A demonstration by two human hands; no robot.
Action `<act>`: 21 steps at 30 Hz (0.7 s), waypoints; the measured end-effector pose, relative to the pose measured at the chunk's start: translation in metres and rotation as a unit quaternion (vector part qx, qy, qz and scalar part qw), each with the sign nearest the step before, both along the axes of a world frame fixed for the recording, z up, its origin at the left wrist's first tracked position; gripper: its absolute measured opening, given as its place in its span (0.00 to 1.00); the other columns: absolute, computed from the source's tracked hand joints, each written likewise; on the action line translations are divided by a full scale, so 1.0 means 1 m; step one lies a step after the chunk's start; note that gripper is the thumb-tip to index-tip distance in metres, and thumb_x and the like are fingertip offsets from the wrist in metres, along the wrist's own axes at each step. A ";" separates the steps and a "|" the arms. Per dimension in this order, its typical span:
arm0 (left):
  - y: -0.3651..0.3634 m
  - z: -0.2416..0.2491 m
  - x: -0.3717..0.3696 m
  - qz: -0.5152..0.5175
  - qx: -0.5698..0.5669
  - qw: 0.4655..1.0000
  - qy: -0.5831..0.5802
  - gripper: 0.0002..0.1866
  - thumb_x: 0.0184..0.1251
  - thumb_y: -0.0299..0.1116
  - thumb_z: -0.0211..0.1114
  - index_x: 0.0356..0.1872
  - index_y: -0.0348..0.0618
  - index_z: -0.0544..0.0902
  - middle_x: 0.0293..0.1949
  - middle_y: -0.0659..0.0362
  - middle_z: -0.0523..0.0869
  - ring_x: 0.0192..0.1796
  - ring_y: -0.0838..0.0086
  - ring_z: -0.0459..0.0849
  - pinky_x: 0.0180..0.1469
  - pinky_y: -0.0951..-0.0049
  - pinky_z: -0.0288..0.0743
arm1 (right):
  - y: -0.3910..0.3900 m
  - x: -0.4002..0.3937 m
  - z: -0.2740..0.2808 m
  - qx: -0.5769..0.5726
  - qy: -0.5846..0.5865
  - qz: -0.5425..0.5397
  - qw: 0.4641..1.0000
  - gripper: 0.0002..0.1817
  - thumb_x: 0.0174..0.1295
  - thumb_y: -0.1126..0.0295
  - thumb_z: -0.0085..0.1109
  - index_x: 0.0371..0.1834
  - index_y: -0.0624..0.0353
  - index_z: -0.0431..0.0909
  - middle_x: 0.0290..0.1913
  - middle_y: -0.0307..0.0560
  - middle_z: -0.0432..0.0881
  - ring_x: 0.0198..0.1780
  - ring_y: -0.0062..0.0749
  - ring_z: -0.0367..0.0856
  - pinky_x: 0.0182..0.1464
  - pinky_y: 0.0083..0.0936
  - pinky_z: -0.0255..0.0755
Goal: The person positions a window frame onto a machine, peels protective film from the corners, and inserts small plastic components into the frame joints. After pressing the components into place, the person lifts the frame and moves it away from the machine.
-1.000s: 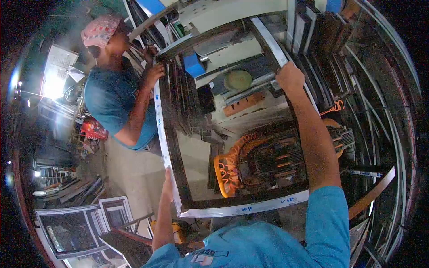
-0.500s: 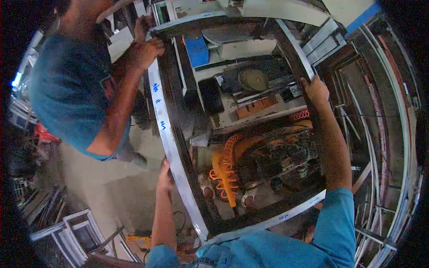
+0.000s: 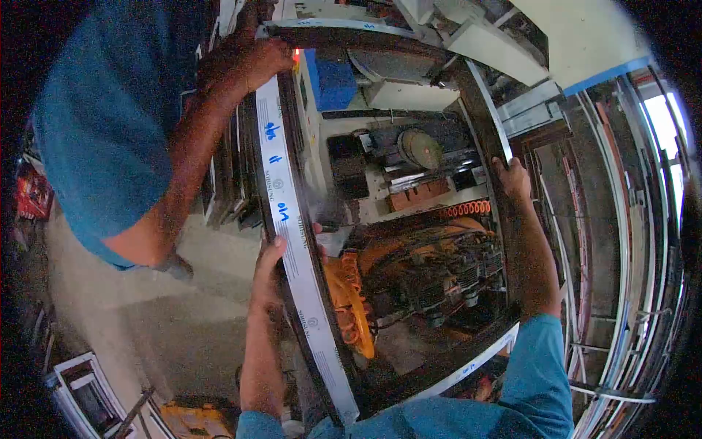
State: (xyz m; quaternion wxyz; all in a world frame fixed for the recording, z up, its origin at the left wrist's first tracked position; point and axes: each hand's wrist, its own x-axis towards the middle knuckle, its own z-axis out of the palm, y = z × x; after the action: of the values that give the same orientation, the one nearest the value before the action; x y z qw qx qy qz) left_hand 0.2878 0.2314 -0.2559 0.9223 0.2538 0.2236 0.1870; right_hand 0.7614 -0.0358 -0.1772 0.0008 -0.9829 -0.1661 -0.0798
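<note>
A large rectangular dark frame [image 3: 296,241], edged with white printed film that bears blue handwriting, is held up in front of me. My left hand [image 3: 270,269] is closed around its left rail below the middle, thumb on the white film and fingertips showing at the inner edge. On the opposite rail, my right hand [image 3: 514,178] grips from the outside, its fingers curled over the edge. A co-worker's hand [image 3: 269,60] is at the far left corner of the frame. The near rail lies close to my shirt.
Through the frame I see an orange coiled air hose [image 3: 468,209], an orange-and-black machine [image 3: 431,249] and a bench with a round disc [image 3: 420,148]. Long profiles [image 3: 621,241] stand in a rack at right. A yellow case [image 3: 194,421] is on the floor, lower left.
The frame has turned and tilted, so its left rail's printed face shows more. My hands stay on it and move with it. The co-worker at the left appears closer.
</note>
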 end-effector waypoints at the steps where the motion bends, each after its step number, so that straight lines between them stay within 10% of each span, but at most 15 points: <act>1: 0.000 0.000 0.000 0.003 -0.012 1.000 -0.003 0.35 0.65 0.57 0.58 0.63 0.38 0.70 0.54 0.50 0.82 0.41 0.60 0.86 0.43 0.63 0.83 | -0.001 0.006 -0.001 -0.009 -0.003 0.006 1.000 0.38 0.60 0.34 0.55 0.46 0.67 0.75 0.41 0.70 0.81 0.48 0.66 0.80 0.46 0.51 0.73; 10: 0.002 0.001 0.000 -0.006 -0.038 0.999 -0.010 0.33 0.66 0.54 0.58 0.61 0.36 0.74 0.47 0.47 0.85 0.43 0.62 0.86 0.43 0.68 0.82 | 0.000 0.008 -0.001 -0.049 -0.002 0.003 0.999 0.40 0.61 0.32 0.50 0.46 0.66 0.75 0.42 0.70 0.82 0.48 0.66 0.80 0.48 0.51 0.74; 16: 0.005 -0.010 -0.002 -0.027 -0.041 0.997 -0.051 0.37 0.68 0.59 0.56 0.69 0.43 0.67 0.63 0.49 0.77 0.54 0.60 0.83 0.51 0.61 0.81 | -0.005 0.011 -0.005 -0.029 -0.014 0.024 0.999 0.39 0.61 0.33 0.51 0.45 0.67 0.74 0.42 0.69 0.82 0.48 0.65 0.80 0.47 0.51 0.73; 21: 0.011 -0.010 0.003 -0.022 -0.051 0.998 -0.015 0.38 0.65 0.61 0.58 0.63 0.37 0.72 0.50 0.48 0.84 0.45 0.62 0.86 0.46 0.65 0.82 | -0.005 0.014 -0.004 -0.025 -0.007 0.022 0.999 0.37 0.61 0.34 0.53 0.42 0.66 0.74 0.39 0.70 0.81 0.46 0.66 0.80 0.46 0.51 0.72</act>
State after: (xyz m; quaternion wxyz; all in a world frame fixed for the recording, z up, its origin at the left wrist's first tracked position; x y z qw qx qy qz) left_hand 0.2905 0.2423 -0.2654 0.9410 0.2088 0.2136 0.1588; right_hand 0.7750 -0.0409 -0.1813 -0.0229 -0.9781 -0.1896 -0.0824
